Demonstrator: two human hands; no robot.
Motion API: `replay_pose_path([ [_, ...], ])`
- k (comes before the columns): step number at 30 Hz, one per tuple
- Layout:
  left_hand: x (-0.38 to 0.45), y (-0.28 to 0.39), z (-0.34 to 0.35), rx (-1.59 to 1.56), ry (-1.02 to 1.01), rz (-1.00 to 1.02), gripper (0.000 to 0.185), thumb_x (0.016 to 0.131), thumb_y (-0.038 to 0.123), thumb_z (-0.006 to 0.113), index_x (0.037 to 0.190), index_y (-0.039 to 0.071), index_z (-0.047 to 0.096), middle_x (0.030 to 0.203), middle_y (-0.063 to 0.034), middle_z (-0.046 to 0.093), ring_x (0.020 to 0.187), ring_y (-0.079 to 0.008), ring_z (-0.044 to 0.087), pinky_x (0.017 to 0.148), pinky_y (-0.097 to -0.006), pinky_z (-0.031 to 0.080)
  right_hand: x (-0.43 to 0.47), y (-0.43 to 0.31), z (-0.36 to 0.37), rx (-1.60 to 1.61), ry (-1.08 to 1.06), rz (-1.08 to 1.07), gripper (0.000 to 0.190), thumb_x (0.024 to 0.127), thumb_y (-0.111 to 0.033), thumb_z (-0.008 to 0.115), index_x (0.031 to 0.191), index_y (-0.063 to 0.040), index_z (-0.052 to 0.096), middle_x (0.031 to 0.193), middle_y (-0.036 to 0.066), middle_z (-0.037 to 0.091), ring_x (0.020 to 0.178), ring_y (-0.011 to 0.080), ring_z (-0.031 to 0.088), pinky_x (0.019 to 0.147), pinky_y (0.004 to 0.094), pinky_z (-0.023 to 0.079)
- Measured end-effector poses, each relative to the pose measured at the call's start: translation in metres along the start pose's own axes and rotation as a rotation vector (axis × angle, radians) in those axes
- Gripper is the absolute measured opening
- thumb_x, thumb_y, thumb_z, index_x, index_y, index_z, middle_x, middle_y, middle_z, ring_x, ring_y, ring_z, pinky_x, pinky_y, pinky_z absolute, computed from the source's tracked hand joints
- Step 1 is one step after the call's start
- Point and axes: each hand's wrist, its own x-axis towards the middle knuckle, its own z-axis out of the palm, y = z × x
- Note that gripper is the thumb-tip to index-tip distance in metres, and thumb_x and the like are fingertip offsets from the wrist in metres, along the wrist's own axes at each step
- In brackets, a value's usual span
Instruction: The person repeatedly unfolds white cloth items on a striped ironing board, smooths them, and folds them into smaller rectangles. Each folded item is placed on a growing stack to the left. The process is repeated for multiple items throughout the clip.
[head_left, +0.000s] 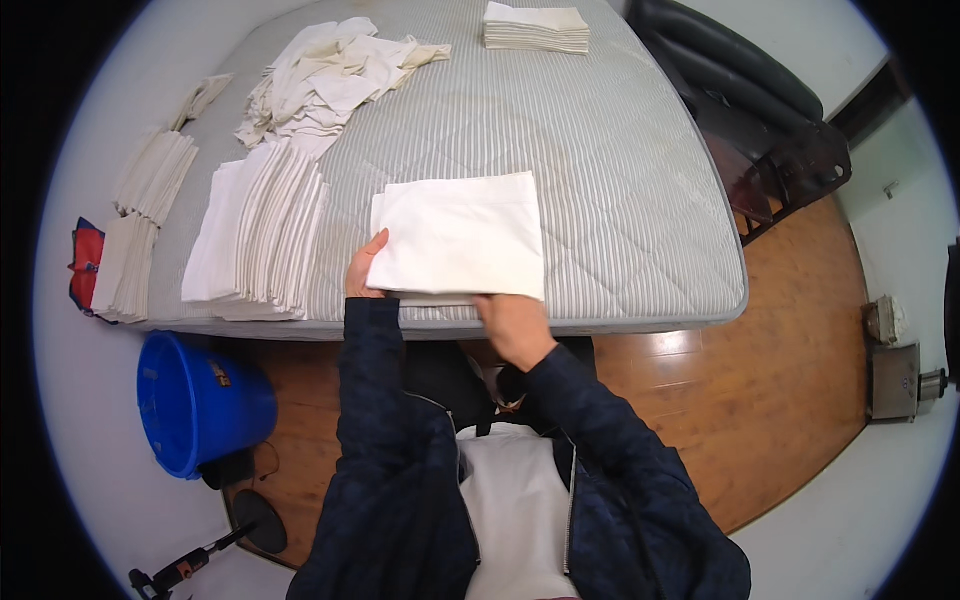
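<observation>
A folded white cloth (459, 234) lies flat near the front edge of the striped mattress (615, 247), with more folded layers showing beneath its near and left edges. My left hand (366, 267) grips its lower left side, thumb on top and fingers underneath. At the near edge, right of the middle, my right hand (517, 326) is closed on the cloth's edge, its fingertips partly hidden. Left of my hands leans a long row of folded white cloths (259, 232). Behind that row is a loose heap of crumpled white cloths (322, 79).
A neat folded stack (536, 34) sits at the mattress's far side. More folded cloths (127, 262) line the left edge beside a red and blue item (88, 259). A blue plastic bin (206, 405) stands on the floor at left; a black sofa (742, 82) is at far right.
</observation>
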Motion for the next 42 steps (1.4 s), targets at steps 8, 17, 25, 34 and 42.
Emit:
replay_pose_path([
  [8, 0.005, -0.004, -0.012, -0.104, -0.185, -0.082, 0.056, 0.107, 0.024, 0.056, 0.153, -0.006, 0.039, 0.142, -0.0241, 0.060, 0.128, -0.0371, 0.062, 0.111, -0.0509, 0.049, 0.039, 0.013, 0.020, -0.251, 0.081, -0.138, 0.032, 0.096, -0.021, 0.063, 0.118, 0.001, 0.068, 0.117, 0.025, 0.068, 0.108, 0.0480, 0.062, 0.096, 0.0562, 0.047],
  [17, 0.002, -0.010, -0.007, -0.168, -0.184, -0.033, 0.055, 0.109, 0.019, 0.053, 0.156, -0.002, 0.034, 0.149, -0.0233, 0.054, 0.131, -0.0369, 0.060, 0.112, -0.0519, 0.049, 0.126, 0.057, 0.038, -0.234, 0.242, -0.180, 0.030, 0.095, -0.018, 0.060, 0.116, 0.001, 0.070, 0.117, 0.025, 0.068, 0.107, 0.0479, 0.063, 0.096, 0.0571, 0.048],
  [25, -0.009, -0.019, 0.011, -0.069, -0.208, 0.075, 0.055, 0.110, 0.018, 0.049, 0.157, -0.002, 0.031, 0.152, -0.0218, 0.051, 0.134, -0.0350, 0.058, 0.113, -0.0502, 0.049, 0.075, 0.042, 0.027, -0.080, 0.417, -0.353, 0.028, 0.095, -0.016, 0.058, 0.114, 0.001, 0.071, 0.117, 0.026, 0.069, 0.107, 0.0479, 0.064, 0.096, 0.0578, 0.048],
  [34, -0.009, -0.021, 0.015, -0.026, -0.289, 0.094, 0.056, 0.110, 0.018, 0.048, 0.159, -0.001, 0.029, 0.151, -0.0216, 0.052, 0.131, -0.0334, 0.061, 0.109, -0.0489, 0.054, -0.025, 0.021, -0.044, 0.197, 0.538, 0.247, 0.018, 0.094, -0.017, 0.073, 0.098, 0.001, 0.072, 0.093, 0.015, 0.070, 0.089, 0.0300, 0.066, 0.078, 0.0405, 0.052],
  [42, -0.026, -0.012, 0.020, 0.056, -0.299, 0.184, 0.052, 0.111, 0.015, 0.042, 0.160, 0.000, 0.029, 0.152, -0.0207, 0.051, 0.133, -0.0328, 0.059, 0.108, -0.0459, 0.054, 0.003, 0.058, -0.025, 0.153, 0.578, 0.208, 0.030, 0.096, -0.031, 0.074, 0.106, -0.003, 0.072, 0.091, 0.007, 0.068, 0.088, 0.0261, 0.057, 0.086, 0.0427, 0.042],
])
